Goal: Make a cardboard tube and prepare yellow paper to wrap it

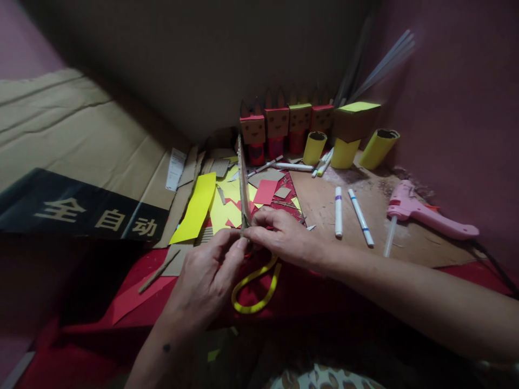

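My left hand (213, 270) is closed, thumb and fingers pinching the near end of a thin cardboard piece (243, 183) seen almost edge-on. My right hand (284, 236) meets it at the same end, fingers also closed on the cardboard. The piece rises away from me, above scattered paper scraps. A yellow loop (254, 309), like a tube-covered handle, lies just beneath my hands at the table's front; its other end is hidden. Left of the cardboard lies a yellow paper strip (197, 210), and a red paper piece (265, 192) lies to its right.
Several cardboard figures with box heads (278, 123) stand at the back. Yellow paper tubes (314, 148) stand nearby. White markers (338, 212) and a pink glue gun (430, 215) lie on a brown board (316, 208) at right. A large cardboard box (93, 140) fills the left side.
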The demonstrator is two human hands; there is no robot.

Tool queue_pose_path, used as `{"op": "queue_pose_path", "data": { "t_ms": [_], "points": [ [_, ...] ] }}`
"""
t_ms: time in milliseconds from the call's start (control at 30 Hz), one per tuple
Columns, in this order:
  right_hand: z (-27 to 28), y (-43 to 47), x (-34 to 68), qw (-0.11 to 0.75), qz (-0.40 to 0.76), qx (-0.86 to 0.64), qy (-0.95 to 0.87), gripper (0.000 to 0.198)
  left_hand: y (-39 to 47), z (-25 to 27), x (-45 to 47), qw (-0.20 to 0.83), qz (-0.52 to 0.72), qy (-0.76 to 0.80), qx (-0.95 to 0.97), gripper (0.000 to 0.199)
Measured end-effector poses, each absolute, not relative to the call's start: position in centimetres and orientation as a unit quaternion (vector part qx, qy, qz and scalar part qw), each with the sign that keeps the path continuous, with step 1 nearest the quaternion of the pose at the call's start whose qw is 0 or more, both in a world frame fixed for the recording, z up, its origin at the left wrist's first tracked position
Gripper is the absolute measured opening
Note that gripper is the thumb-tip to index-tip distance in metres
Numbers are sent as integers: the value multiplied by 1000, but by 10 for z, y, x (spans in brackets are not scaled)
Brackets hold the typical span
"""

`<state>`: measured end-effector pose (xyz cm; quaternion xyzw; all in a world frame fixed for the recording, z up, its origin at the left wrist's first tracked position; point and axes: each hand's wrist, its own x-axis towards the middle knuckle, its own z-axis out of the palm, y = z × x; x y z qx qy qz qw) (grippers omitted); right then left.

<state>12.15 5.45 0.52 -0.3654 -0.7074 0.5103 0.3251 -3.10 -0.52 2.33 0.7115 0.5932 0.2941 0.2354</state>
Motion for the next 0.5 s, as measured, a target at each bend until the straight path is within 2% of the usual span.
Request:
{"op": "queue_pose_path", "data": {
  "t_ms": [100, 233, 333, 500],
  "points": [
    [4, 52, 122, 343, 519, -372, -688, 15, -3, 25, -29, 232, 296, 615, 693, 27],
    [1, 46, 124, 441, 488, -319, -682, 14, 0, 30, -24, 254, 307, 617, 679, 25],
    [-1, 44, 126, 481, 424, -274, -717, 16, 3, 31, -23, 344, 337, 600, 639, 23],
    [-1, 44, 130, 477, 349, -284, -755, 15, 9, 27, -25, 495, 366, 565, 549, 21]
  ]
}}
